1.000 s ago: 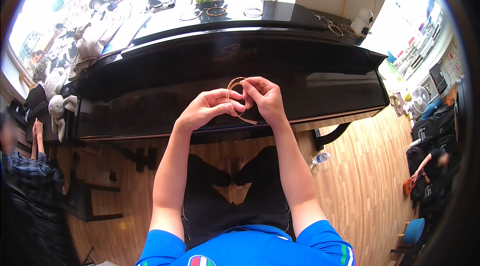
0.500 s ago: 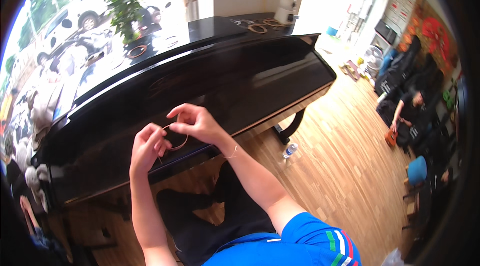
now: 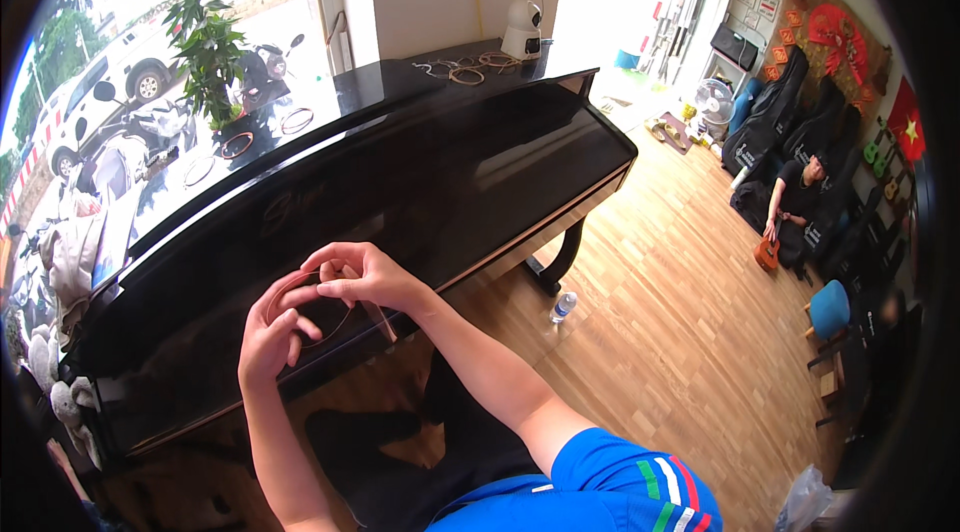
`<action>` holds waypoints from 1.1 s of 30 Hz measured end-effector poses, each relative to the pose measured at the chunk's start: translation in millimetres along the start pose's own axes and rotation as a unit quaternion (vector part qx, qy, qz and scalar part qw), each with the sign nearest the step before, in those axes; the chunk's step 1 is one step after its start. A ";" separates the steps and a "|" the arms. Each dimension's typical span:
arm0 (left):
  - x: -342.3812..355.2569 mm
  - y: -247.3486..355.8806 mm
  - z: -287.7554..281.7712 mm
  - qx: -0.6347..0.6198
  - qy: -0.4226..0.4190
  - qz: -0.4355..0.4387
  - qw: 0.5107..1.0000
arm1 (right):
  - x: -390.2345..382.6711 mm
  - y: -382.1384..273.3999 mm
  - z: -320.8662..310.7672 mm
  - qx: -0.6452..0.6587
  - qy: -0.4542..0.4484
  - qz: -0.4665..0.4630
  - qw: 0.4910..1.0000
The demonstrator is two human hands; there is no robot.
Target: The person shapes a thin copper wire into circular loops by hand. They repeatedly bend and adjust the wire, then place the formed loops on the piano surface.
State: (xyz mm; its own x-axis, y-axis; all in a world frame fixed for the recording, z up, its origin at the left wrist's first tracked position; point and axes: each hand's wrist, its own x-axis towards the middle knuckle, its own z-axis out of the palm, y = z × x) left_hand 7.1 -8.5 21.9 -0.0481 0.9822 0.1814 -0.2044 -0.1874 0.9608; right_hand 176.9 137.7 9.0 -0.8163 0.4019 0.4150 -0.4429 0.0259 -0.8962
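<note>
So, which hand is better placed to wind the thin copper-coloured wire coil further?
Probably the right hand: its fingertips pinch the top of the thin copper-coloured wire coil, where a loose end hangs down beside it. The left hand grips the loop's lower left side, so it looks better suited to steadying.

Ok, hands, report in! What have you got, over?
Left hand and right hand both pinching a thin coppery coiled wire loop. Loop held above the closed glossy black piano. Nothing between the hands.
</note>
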 end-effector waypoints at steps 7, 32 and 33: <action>-7.6 -14.9 -25.9 -0.021 0.002 -0.006 1.000 | -4.7 -13.1 9.8 0.079 0.021 0.052 0.995; -15.2 10.2 7.6 -0.019 0.027 -0.077 0.997 | -4.2 11.6 12.1 -0.017 0.132 0.001 0.991; -13.6 12.1 12.6 -0.010 0.057 -0.090 0.994 | -3.6 13.6 12.5 -0.022 0.135 0.000 0.991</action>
State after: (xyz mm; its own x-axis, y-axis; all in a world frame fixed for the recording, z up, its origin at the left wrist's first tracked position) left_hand 17.6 -24.0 33.7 -0.1197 0.9926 -0.0203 -0.2389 -0.0090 0.9710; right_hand 169.2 125.2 -2.7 -0.6844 0.6323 0.3630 -0.4209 0.0639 -0.9049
